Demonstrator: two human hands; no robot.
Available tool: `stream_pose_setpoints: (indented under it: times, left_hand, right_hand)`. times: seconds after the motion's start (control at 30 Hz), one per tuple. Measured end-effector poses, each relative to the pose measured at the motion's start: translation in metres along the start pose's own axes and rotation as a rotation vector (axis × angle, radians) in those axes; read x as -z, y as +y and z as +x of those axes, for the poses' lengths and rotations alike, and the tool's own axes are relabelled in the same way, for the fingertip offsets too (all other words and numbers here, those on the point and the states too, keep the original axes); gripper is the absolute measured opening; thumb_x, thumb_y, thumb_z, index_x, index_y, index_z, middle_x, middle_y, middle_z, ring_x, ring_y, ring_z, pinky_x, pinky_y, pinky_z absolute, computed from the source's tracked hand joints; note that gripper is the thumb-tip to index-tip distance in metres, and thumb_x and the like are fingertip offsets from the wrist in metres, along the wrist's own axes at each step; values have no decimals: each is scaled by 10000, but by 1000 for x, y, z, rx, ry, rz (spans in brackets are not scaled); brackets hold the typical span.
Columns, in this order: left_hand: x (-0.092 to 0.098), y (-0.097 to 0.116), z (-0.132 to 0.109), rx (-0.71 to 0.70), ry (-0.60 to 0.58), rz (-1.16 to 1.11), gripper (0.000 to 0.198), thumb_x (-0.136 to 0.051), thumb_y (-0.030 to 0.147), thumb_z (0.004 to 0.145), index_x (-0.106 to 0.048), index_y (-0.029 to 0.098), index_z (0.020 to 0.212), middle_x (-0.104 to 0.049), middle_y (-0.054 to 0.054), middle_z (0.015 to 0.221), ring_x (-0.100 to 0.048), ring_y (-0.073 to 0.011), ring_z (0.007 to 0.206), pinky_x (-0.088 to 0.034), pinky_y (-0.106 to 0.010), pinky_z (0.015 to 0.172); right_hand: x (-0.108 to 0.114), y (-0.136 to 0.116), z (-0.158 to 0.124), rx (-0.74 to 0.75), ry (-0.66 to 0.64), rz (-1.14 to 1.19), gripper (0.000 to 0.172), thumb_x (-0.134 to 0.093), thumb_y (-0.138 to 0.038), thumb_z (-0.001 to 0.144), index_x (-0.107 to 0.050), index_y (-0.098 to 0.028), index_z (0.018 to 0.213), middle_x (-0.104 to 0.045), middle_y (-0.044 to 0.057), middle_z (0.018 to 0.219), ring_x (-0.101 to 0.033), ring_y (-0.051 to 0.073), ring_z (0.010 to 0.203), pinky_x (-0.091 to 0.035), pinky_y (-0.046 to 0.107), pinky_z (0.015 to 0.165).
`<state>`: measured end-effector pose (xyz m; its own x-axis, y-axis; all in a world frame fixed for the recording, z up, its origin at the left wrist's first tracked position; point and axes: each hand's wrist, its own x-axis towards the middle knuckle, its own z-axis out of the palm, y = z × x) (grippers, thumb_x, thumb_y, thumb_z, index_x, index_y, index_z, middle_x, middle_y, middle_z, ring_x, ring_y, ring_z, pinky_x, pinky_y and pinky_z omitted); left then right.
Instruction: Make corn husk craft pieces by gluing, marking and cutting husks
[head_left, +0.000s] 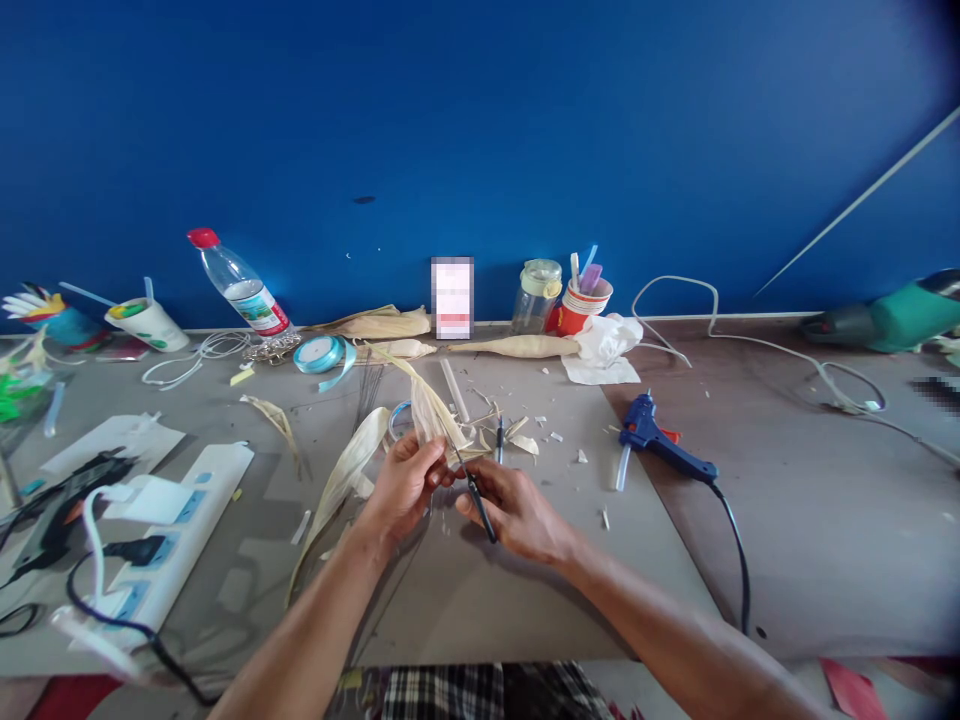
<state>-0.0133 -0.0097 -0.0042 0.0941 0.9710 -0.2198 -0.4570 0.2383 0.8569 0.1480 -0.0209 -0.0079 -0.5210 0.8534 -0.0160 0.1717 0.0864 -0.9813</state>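
Observation:
My left hand (405, 482) is closed, pinching a pale dried corn husk (427, 405) between thumb and fingers. The husk stands up from the fingertips, and its thin tip leans to the upper left. In my right hand (517, 510) is a pair of black-handled scissors (480, 505); the narrow blades point up and left against the husk's lower edge. Both hands meet low over the table, fingertips close together. Another long husk (346, 470) curves down beside my left forearm. Husk scraps (523, 440) and a dark pen-like tool (500, 438) lie just beyond my right hand.
A blue glue gun (664, 440) lies at right, its cord trailing forward. A white power strip (187, 530) with plugs sits at left. Along the blue wall stand a bottle (244, 290), a jar (536, 295) and red paper cups (581, 305). A blue ribbon roll (319, 353) lies near more husks.

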Motion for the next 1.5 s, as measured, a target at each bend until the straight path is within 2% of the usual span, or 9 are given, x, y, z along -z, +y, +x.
stream_pose_setpoints:
  times: [0.33, 0.57, 0.77, 1.5]
  left_hand:
    - [-1, 1, -1, -8, 0, -8, 247, -690, 314, 738, -514, 169, 643, -386, 85, 432, -411, -61, 443, -371, -209, 529]
    - [0, 2, 0, -15, 2, -2, 241, -678, 307, 756, -518, 168, 641, -398, 81, 441, -417, -61, 446, -368, -209, 532]
    - [1, 1, 0, -18, 4, 7, 241, -665, 303, 768, -519, 168, 632, -390, 79, 439, -411, -62, 447, -368, -211, 538]
    - [1, 1, 1, -42, 56, -11, 215, -687, 272, 726, -525, 161, 639, -388, 88, 452, -337, -40, 431, -374, -205, 519]
  right_hand:
    - [-2, -1, 1, -16, 24, 12, 185, -583, -277, 801, -598, -140, 924, -489, -29, 671, -366, 81, 580, -322, 206, 532]
    - [-5, 3, 3, -19, 27, 44, 201, -587, -282, 798, -595, -141, 942, -557, -1, 740, -433, 95, 616, -353, 211, 567]
    - [-4, 8, 3, -11, 35, 31, 220, -578, -203, 796, -599, -144, 1007, -585, 0, 761, -463, 94, 626, -370, 203, 588]
    - [-3, 12, 4, 12, 79, -125, 148, -575, -209, 786, -618, -156, 918, -444, -50, 648, -346, 75, 574, -321, 186, 553]
